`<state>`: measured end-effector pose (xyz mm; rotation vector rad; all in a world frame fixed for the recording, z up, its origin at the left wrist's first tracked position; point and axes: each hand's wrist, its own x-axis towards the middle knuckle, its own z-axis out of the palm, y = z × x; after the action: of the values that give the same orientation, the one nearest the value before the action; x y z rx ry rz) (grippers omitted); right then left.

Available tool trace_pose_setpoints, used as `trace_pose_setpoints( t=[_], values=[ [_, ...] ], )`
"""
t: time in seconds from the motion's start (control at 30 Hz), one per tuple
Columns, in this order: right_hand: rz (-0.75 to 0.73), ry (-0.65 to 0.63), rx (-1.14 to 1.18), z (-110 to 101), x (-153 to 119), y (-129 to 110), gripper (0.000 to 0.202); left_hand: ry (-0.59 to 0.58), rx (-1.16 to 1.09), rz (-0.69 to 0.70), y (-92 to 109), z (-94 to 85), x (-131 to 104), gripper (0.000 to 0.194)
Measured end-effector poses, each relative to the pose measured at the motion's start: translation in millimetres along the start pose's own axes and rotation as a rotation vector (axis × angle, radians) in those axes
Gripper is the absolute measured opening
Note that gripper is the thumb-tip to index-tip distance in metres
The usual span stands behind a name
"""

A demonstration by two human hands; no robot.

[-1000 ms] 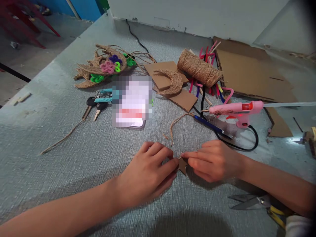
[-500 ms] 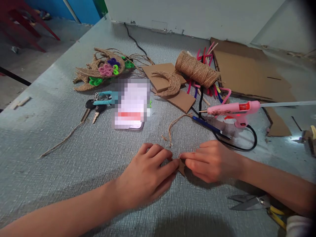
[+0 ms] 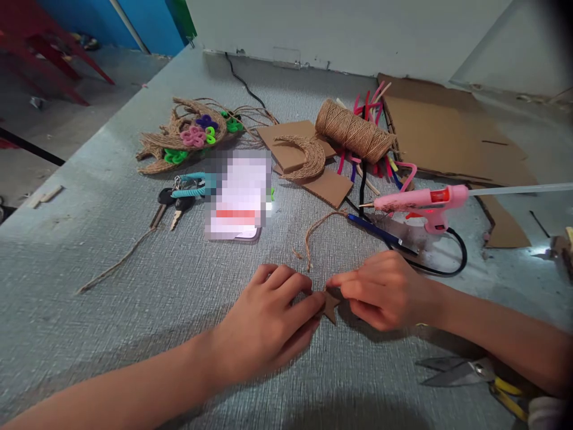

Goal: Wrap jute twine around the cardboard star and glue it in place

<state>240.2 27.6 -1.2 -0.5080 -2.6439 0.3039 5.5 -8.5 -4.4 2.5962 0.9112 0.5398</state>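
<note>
Between my hands, low over the table, is a small cardboard star (image 3: pixel 330 309), partly hidden by my fingers. My left hand (image 3: pixel 273 322) is closed on its left side, thumb and fingers pinching it. My right hand (image 3: pixel 380 289) is curled, its index fingertip at the star's upper point; whether it pinches anything there is too small to tell. Just beyond my fingers lies a short curved piece of twine (image 3: pixel 308 236) with a tiny scrap beside it. A blue pen (image 3: pixel 376 230) rests past my right hand.
A pink glue gun (image 3: pixel 421 203) with a glue stick lies at right, scissors (image 3: pixel 461 369) by my right forearm. Farther back are a twine spool (image 3: pixel 355 131), a twine-wrapped crescent (image 3: pixel 316 158), cardboard (image 3: pixel 447 128), a phone (image 3: pixel 242 191), keys (image 3: pixel 176 206) and flower-trimmed twine crescents (image 3: pixel 179 134).
My right hand has shifted slightly, and more of the cardboard star shows between my hands. My left hand keeps its hold. The view has tilted a little.
</note>
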Motion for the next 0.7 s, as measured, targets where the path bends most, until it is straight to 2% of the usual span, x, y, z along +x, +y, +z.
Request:
trace_pose_setpoints(
  t=[0.17,0.37,0.43,0.57,0.63,0.7],
  values=[
    [-0.017,-0.086,-0.030,2.4,-0.9,0.8,0.009,-0.005,0.015,0.003,0.0,-0.3,0.3,0.019],
    [-0.054,-0.132,-0.064,1.2,0.9,1.8,0.006,-0.013,0.020,0.003,-0.1,0.8,-0.5,0.020],
    [-0.034,-0.072,-0.063,-0.9,1.8,1.3,0.007,-0.010,0.015,0.004,-0.3,1.0,-0.3,0.020],
    [0.123,0.137,0.013,-6.7,3.0,-1.1,0.016,-0.007,0.020,0.012,-0.3,0.7,0.4,0.021],
    [0.077,0.132,0.024,-7.0,2.9,-2.2,0.015,-0.006,0.022,0.011,0.1,0.1,0.5,0.021],
    [-0.005,0.063,0.012,-4.6,2.1,-2.8,0.011,-0.001,0.025,0.007,0.7,-0.7,0.8,0.020]
  ],
)
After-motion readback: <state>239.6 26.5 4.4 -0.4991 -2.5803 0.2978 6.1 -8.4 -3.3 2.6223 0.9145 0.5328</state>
